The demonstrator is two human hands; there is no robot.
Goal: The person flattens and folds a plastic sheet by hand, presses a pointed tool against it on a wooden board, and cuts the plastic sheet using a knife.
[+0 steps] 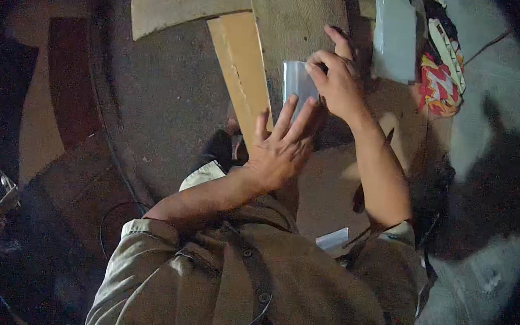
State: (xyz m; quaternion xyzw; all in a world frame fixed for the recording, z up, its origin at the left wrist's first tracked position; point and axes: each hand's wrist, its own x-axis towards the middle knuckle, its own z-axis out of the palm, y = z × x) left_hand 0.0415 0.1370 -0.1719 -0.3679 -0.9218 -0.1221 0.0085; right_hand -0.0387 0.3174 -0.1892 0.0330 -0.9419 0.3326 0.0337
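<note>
We find the plastic sheet (pixel 292 82) over the near part of the wooden board (pixel 296 18), beneath both hands. The left hand (pixel 280 158) is open, fingers spread, its fingertips laid on the sheet's near part; we see no grasp there. The right hand (pixel 337 83) is partly curled, thumb and forefinger pinched at the sheet's far right corner, another finger raised clear. We note a tan strip (pixel 241 69) just left of the sheet, running along the board's left edge. To the right we record a pale stack (pixel 396 36) and, beside it, a patterned cloth (pixel 440 85) bearing red and white.
</note>
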